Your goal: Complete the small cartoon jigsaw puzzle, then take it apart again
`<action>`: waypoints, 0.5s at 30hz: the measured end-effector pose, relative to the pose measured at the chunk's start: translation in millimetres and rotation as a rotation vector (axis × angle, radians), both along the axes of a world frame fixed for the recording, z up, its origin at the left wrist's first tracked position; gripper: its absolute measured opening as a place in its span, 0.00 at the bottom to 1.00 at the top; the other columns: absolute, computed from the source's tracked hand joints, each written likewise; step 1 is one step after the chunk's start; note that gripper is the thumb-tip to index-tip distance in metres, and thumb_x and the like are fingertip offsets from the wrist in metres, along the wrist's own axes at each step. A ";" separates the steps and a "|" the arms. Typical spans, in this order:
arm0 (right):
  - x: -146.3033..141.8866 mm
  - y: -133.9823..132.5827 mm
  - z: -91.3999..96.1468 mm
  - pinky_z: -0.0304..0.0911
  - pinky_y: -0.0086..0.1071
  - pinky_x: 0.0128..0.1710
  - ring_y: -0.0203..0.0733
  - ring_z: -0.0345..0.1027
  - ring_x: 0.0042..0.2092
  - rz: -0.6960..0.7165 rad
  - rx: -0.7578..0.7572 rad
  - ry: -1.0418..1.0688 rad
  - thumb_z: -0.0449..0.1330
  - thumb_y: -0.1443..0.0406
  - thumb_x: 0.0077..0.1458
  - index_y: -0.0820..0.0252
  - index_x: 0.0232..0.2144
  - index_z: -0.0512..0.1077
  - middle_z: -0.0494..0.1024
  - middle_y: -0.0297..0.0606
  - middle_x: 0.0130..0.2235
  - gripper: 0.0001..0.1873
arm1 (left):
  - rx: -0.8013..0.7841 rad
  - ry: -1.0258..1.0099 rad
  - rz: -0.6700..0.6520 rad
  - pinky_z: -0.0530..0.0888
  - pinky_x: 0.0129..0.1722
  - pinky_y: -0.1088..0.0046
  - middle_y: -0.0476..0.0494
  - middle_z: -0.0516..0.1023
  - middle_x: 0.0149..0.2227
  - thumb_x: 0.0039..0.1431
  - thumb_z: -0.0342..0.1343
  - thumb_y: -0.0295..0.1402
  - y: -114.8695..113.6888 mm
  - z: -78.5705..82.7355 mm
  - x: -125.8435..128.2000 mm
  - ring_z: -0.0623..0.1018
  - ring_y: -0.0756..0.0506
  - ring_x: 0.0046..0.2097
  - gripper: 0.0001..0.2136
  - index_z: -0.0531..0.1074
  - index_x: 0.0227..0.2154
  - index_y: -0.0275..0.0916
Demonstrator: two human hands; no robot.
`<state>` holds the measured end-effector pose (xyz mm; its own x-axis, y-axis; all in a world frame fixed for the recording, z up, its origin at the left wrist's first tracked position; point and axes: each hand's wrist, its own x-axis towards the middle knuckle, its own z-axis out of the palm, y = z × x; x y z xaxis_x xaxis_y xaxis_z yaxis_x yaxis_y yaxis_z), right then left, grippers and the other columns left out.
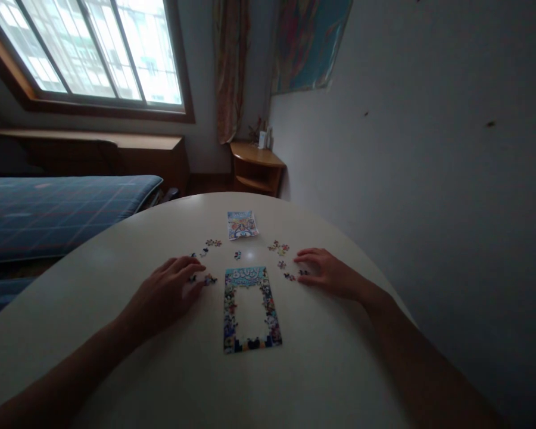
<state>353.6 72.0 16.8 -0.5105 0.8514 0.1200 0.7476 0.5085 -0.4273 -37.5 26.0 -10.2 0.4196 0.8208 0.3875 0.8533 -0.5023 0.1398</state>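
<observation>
Dim bedroom, round white table (116,369). Rested left hand (170,295), fingers loosely open, on loose pieces (209,279) left of jigsaw frame (251,310); right hand (328,274), fingers open too, right of it. Frame's lettering blurred.

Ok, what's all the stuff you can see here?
jigsaw puzzle: one, colourful border with empty middle, table centre
loose pieces: several, mixed colours, scattered beyond the puzzle
picture card: one, blue, far side of table
table: one, white, round
bed: one, blue checked, left
corner shelf: one, wooden, by wall
window: one, bright, top left
left hand: on pieces left of puzzle
right hand: touching pieces right of puzzle
</observation>
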 end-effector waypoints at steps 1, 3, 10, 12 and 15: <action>2.7 2.1 -0.6 0.58 0.46 0.59 0.48 0.65 0.56 -0.012 0.002 0.007 0.64 0.56 0.54 0.56 0.48 0.75 0.73 0.45 0.53 0.19 | -0.003 0.005 0.033 0.74 0.48 0.54 0.38 0.76 0.48 0.64 0.49 0.42 1.2 2.2 -4.2 0.75 0.37 0.49 0.15 0.74 0.45 0.40; 6.7 6.1 -2.9 0.61 0.44 0.55 0.47 0.68 0.51 -0.045 0.006 0.031 0.63 0.59 0.56 0.56 0.43 0.77 0.75 0.44 0.49 0.13 | -0.049 0.021 0.101 0.75 0.46 0.56 0.38 0.77 0.46 0.64 0.48 0.43 1.5 6.9 -8.9 0.76 0.37 0.47 0.15 0.75 0.42 0.40; 0.6 7.8 -10.7 0.66 0.35 0.42 0.40 0.71 0.38 -0.093 -0.002 0.126 0.59 0.64 0.58 0.56 0.37 0.79 0.77 0.41 0.41 0.09 | -0.279 0.074 0.209 0.74 0.40 0.62 0.41 0.77 0.44 0.62 0.46 0.43 -3.4 19.5 -5.2 0.78 0.39 0.42 0.16 0.76 0.41 0.43; -3.5 6.2 -11.5 0.66 0.35 0.43 0.41 0.71 0.40 -0.091 0.015 0.139 0.59 0.65 0.58 0.56 0.37 0.79 0.78 0.40 0.41 0.08 | -0.303 0.064 0.224 0.73 0.39 0.64 0.42 0.77 0.44 0.61 0.46 0.43 -4.0 19.9 -5.4 0.78 0.40 0.41 0.16 0.76 0.41 0.44; -9.4 3.8 -11.6 0.66 0.36 0.44 0.41 0.71 0.40 -0.091 0.022 0.145 0.59 0.65 0.59 0.55 0.37 0.79 0.78 0.40 0.41 0.08 | -0.317 0.028 0.232 0.72 0.38 0.66 0.43 0.78 0.43 0.60 0.47 0.42 -3.7 17.5 -6.5 0.78 0.41 0.40 0.15 0.76 0.40 0.45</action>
<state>344.2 75.8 5.2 -0.4071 0.8899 0.2059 0.7224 0.4516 -0.5235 -44.0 22.2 7.3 0.2153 0.9724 0.0902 0.9449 -0.2308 0.2320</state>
